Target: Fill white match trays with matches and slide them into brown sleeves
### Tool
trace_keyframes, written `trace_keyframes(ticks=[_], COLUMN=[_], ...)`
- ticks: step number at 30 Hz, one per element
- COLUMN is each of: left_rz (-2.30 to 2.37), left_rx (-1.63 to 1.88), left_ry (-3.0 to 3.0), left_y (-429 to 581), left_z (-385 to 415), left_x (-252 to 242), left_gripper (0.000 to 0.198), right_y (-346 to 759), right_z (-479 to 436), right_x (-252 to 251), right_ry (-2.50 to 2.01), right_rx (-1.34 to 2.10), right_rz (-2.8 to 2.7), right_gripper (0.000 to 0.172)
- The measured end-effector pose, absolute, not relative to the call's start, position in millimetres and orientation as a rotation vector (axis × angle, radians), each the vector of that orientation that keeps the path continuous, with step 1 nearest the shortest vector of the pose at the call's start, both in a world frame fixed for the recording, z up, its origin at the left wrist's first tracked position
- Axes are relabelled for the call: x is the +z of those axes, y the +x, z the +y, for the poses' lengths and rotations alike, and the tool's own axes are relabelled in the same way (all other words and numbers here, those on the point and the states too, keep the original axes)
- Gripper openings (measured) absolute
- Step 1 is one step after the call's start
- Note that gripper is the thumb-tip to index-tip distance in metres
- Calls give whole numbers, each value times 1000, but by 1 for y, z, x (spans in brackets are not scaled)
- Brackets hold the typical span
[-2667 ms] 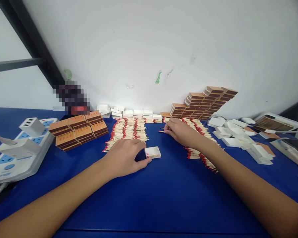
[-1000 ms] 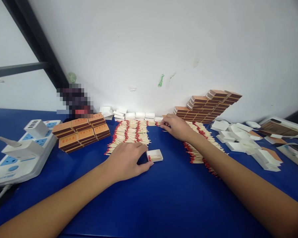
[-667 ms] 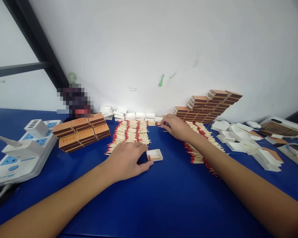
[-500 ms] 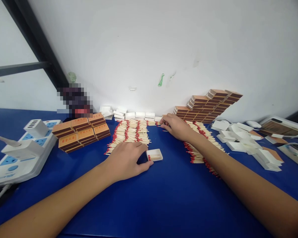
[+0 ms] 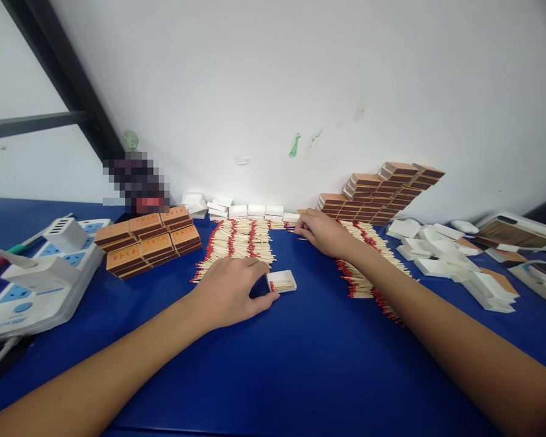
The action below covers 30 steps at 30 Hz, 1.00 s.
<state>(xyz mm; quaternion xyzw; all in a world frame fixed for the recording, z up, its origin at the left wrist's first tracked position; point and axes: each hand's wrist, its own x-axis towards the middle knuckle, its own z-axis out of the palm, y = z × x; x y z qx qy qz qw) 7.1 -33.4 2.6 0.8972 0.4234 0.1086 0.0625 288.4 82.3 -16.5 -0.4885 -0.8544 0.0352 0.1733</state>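
Note:
My left hand rests on the blue table, thumb and fingers curled against the left side of a small white matchbox tray with a few matches in it. My right hand reaches to the far end of a long row of red-tipped matches, its fingertips pinched on a few loose matches near the wall. A second heap of matches lies just beyond my left hand.
Closed orange matchboxes are stacked at the left, and more stacked boxes lean on the wall at the right. Empty white trays lie at the right and along the wall. A white power strip sits far left.
Both hands stay almost where they were. My right hand has shifted slightly toward the wall since the earliest frame; the view has drifted a little.

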Motion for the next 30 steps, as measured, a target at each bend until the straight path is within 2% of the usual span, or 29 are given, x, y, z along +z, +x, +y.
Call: trace_keyframes(ticks=[4, 9, 14, 21, 26, 30], left_rz=[1329, 1381, 1392, 1382, 1375, 1384], left_rx=[349, 363, 330, 326, 343, 304], left_ry=[2712, 2705, 2702, 2708, 2702, 2698], left_y=[7, 6, 7, 8, 8, 9], left_z=[-33, -32, -33, -33, -33, -34], left_x=[3, 2, 4, 4, 3, 4], left_gripper=[37, 37, 37, 37, 42, 42], right_y=[284, 266, 244, 258, 296, 303], right_z=[64, 15, -20, 4, 38, 48], right_x=[-1, 20, 22, 15, 4, -5], right_ry=[-1373, -1281, -1180, -1221, -1444, -1505], right_rx=[185, 449, 437, 677, 331, 262], right_rz=[-2408, -2424, -2530, -2415, -2418, -2472], right_gripper=[13, 18, 14, 14, 14, 14])
